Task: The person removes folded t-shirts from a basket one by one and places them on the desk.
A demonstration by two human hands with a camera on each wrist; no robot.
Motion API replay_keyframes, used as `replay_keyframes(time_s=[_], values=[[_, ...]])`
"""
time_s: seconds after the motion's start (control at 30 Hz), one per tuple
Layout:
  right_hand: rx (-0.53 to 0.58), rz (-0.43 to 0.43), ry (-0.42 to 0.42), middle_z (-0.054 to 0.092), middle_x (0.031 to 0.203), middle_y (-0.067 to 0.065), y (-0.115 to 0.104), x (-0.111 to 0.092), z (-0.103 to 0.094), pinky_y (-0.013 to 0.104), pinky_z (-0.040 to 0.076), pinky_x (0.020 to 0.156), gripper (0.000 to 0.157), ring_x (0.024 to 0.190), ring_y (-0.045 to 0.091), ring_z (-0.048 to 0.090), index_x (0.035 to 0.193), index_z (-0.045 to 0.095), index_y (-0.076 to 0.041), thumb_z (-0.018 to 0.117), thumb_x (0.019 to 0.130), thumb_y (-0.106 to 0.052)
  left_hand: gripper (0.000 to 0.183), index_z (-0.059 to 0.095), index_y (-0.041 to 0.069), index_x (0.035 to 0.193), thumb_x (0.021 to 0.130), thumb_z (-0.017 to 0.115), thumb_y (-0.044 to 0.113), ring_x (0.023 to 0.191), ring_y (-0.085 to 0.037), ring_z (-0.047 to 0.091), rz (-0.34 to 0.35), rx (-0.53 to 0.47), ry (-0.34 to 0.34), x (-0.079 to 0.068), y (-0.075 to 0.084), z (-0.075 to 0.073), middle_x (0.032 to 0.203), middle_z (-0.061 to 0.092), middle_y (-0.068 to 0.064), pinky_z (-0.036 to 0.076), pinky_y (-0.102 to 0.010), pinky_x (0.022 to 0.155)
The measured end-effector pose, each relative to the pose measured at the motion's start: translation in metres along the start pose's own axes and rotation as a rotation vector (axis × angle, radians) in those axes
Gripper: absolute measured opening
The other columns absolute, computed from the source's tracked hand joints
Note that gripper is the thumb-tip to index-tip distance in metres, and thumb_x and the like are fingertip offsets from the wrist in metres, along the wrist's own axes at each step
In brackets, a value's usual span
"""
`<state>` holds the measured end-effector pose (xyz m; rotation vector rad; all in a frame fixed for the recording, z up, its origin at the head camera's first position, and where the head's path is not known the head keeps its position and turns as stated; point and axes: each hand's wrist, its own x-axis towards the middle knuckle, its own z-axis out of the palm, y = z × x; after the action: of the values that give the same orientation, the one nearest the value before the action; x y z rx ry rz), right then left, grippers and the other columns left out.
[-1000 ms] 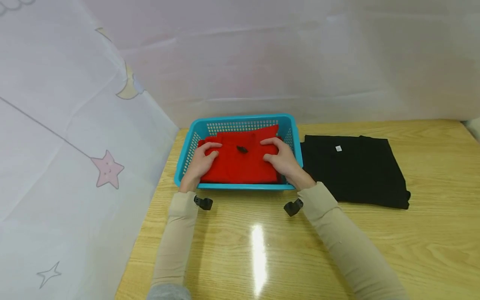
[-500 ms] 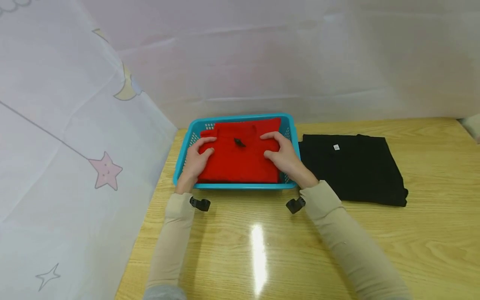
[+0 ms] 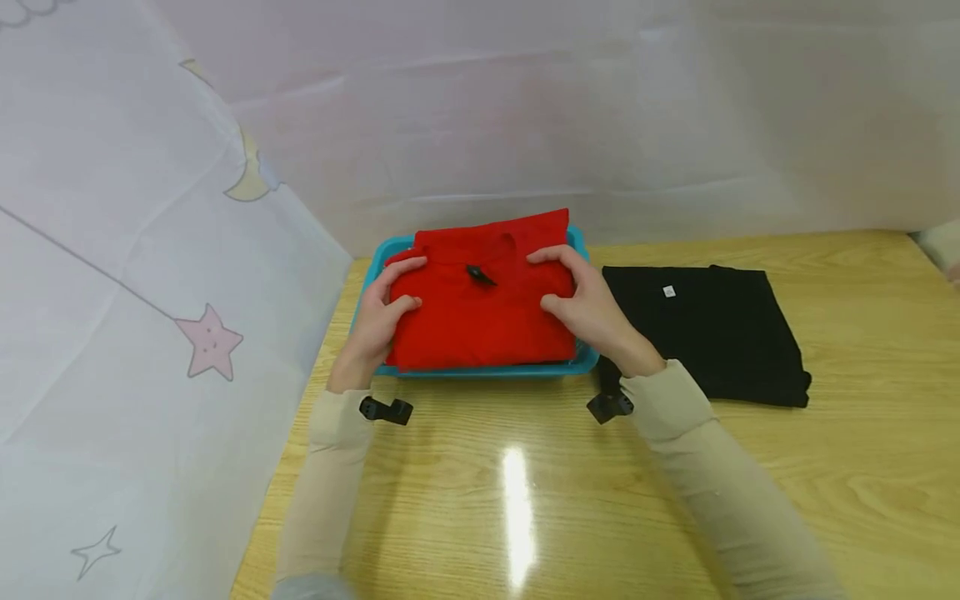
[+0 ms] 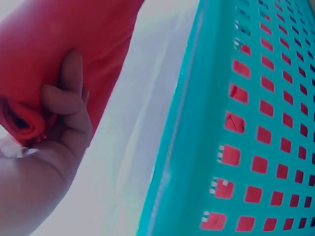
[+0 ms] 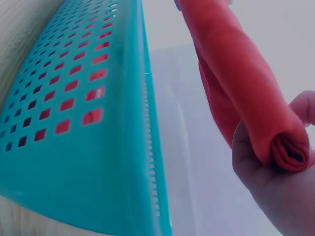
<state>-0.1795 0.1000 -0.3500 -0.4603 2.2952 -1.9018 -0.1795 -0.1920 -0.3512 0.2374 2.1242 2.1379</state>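
A folded red garment (image 3: 480, 321) with a small dark patch on its upper face is held level over the blue plastic basket (image 3: 480, 372). My left hand (image 3: 375, 321) grips its left side, thumb on top and the other fingers curled underneath, as the left wrist view shows. On the opposite side, my right hand (image 3: 592, 308) holds the garment the same way; its rolled edge (image 5: 288, 150) sits between thumb and fingers in the right wrist view. Both wrist views put the garment above the basket's rim (image 4: 182, 118). More red cloth (image 4: 258, 164) shows through the basket's holes.
A folded black garment (image 3: 697, 342) with a small white label (image 3: 669, 292) lies right of the basket on the wooden table (image 3: 450, 500). A pale sheet (image 3: 480, 108) hangs behind, and a star-printed one (image 3: 213, 342) hangs along the left.
The red garment has risen from inside the basket to above its rim, covering more of the basket. Both hands have come up with it and moved slightly apart.
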Motion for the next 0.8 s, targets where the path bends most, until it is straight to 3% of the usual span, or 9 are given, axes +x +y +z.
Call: replay_keyframes(time_s=[0.17,0.43,0.57,0.8], values=[[0.01,-0.054,-0.004,0.047,0.135,0.004,-0.008,-0.007,-0.004,0.035,0.051,0.073,0.052,0.103,0.025,0.05,0.134,0.047,-0.014,0.049,0.086,0.006,0.045,0.048,0.016,0.14,0.096,0.049,0.004,0.113,-0.024,0.051,-0.002,-0.042,-0.047,-0.008,0.007,0.001,0.141,0.041,-0.003,0.056,-0.029,0.08],[0.026,-0.016,-0.046,0.046,0.134,0.008,-0.013,-0.018,-0.008,0.036,0.053,0.076,0.059,0.106,0.027,0.051,0.139,0.044,-0.016,0.046,0.085,0.007,0.049,0.043,0.017,0.144,0.097,0.051,0.006,0.12,-0.025,0.048,0.034,0.045,-0.084,-0.022,0.015,0.004,0.143,0.04,-0.003,0.057,-0.033,0.081],[0.053,0.018,-0.069,0.045,0.134,0.008,-0.011,-0.025,-0.009,0.037,0.054,0.077,0.057,0.109,0.028,0.051,0.139,0.043,-0.015,0.046,0.087,0.007,0.051,0.042,0.014,0.144,0.095,0.051,0.0,0.123,-0.026,0.046,0.045,0.062,-0.089,-0.033,0.016,0.005,0.143,0.039,-0.004,0.058,-0.032,0.081],[0.035,-0.006,-0.053,0.044,0.136,0.01,-0.007,-0.039,-0.01,0.032,0.056,0.077,0.046,0.109,0.027,0.052,0.136,0.045,-0.01,0.053,0.093,0.002,0.053,0.04,0.012,0.145,0.095,0.05,-0.002,0.124,-0.022,0.046,0.063,0.063,-0.081,-0.051,0.008,0.005,0.144,0.039,-0.005,0.057,-0.029,0.084]])
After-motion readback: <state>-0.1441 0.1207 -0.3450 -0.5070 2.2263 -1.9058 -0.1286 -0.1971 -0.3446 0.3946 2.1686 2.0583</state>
